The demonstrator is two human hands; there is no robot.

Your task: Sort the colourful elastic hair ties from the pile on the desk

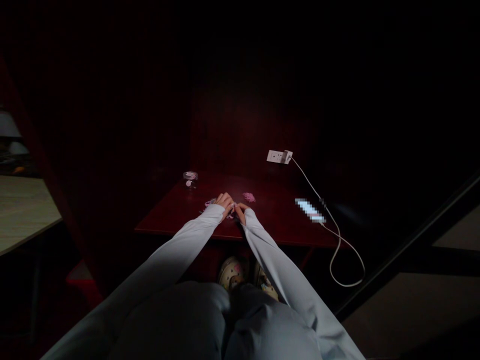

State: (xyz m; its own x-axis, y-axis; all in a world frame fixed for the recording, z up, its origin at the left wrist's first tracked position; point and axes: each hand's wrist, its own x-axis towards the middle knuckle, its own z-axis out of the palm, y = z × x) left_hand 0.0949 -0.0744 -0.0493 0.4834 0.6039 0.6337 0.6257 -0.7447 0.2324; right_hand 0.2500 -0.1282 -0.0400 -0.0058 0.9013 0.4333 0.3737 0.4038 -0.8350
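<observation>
Close together over the front part of a dark red table [168, 215] are my left hand [224, 202] and my right hand [242, 212], fingers closed and pinching. Between the fingertips is something small and pale pink, too small to make out. Pink and white loop-like pieces [209, 203] lie at the outer side of my left hand, partly covered by it. Just beyond my right hand sits a small heap of thin pink pieces [249, 197]. A clear round jar [190, 181] with pinkish contents stands at the table's back left.
On the right of the table lies a phone [310, 210], its screen lit and blurred out. Its white cable [339, 235] loops past the table's edge and up to a wall socket [275, 156]. Dark red panels surround the table. A light wooden surface [26, 210] is at far left.
</observation>
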